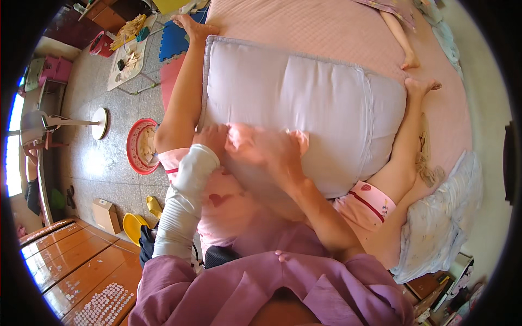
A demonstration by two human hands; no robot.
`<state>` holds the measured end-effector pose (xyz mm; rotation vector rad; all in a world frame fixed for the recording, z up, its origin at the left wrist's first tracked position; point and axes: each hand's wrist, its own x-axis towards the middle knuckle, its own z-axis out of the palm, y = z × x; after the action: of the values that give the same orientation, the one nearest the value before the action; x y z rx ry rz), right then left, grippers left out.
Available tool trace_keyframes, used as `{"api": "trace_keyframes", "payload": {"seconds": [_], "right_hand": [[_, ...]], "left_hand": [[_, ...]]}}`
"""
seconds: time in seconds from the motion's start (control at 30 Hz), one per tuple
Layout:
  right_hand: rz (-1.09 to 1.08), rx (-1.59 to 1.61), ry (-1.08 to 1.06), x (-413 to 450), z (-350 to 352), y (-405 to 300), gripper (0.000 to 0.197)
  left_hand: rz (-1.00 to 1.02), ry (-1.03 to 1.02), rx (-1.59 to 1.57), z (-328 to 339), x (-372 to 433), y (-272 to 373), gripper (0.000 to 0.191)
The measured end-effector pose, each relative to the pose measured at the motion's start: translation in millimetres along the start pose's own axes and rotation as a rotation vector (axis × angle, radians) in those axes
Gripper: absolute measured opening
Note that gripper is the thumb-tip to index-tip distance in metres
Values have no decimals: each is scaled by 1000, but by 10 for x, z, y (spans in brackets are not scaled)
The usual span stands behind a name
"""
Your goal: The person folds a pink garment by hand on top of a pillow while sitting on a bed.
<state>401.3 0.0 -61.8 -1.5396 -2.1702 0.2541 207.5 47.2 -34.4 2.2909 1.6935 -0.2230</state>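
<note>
A large pale grey-lilac cushion (301,89) lies across the bed between my outstretched legs. Over its near edge, a crumpled piece of pink cloth (240,140) is bunched between my hands. My left hand (212,136), below a white arm sleeve, grips the cloth's left end at the cushion's near left corner. Blurred by motion, my right hand (281,150) is on the cloth's right part; its fingers are hard to make out. A bit of the cloth shows beyond that hand. Pink printed shorts (220,195) cover my thighs below the cushion.
A pink quilted bedspread (326,24) covers the bed, where another person's leg (399,40) rests at the upper right. A folded pale quilt (440,216) lies at right. On the floor at left stand a red-rimmed basin (132,150), a fan (100,123) and a small table (128,61).
</note>
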Motion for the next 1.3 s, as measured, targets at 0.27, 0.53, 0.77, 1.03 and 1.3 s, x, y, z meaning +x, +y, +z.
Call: {"api": "trace_keyframes", "payload": {"seconds": [0.27, 0.53, 0.77, 1.03, 1.3], "right_hand": [[67, 133, -270, -982, -599, 53, 30], [29, 724, -414, -253, -1572, 649, 43], [230, 13, 232, 954, -1294, 1185, 38], [166, -237, 409, 1174, -190, 1631, 19], [223, -56, 128, 608, -563, 1226, 22]], "left_hand": [[304, -418, 203, 375, -502, 675, 43], [801, -372, -314, -170, 29, 881, 31], [580, 572, -437, -785, 1601, 757, 29], [28, 459, -118, 37, 2074, 682, 26], [277, 211, -104, -126, 1428, 538, 31]]}}
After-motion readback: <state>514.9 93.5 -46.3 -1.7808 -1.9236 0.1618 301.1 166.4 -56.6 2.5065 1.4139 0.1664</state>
